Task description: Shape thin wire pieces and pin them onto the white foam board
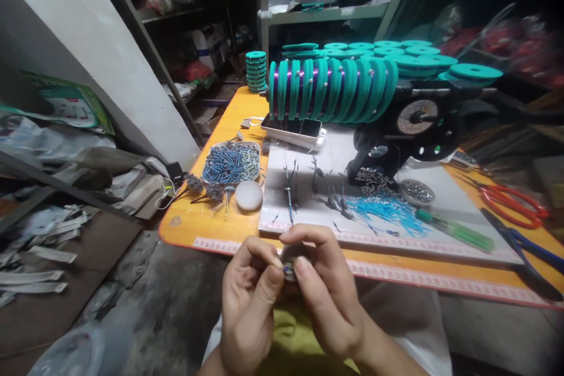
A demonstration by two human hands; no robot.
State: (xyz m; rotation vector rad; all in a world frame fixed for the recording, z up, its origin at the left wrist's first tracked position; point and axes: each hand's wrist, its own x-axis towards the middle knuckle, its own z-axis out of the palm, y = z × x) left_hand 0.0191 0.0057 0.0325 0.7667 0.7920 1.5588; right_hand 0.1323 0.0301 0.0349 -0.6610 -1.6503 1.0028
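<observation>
Head view, hands (286,299) pinching small object (289,267)

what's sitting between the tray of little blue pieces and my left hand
A round white disc lies just past the tray, then the table's front edge with its pink-and-white strip, before your left hand. The head view shows this.

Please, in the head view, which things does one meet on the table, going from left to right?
Tray of small parts, white case, bright blue pieces, red-handled tool.
</observation>
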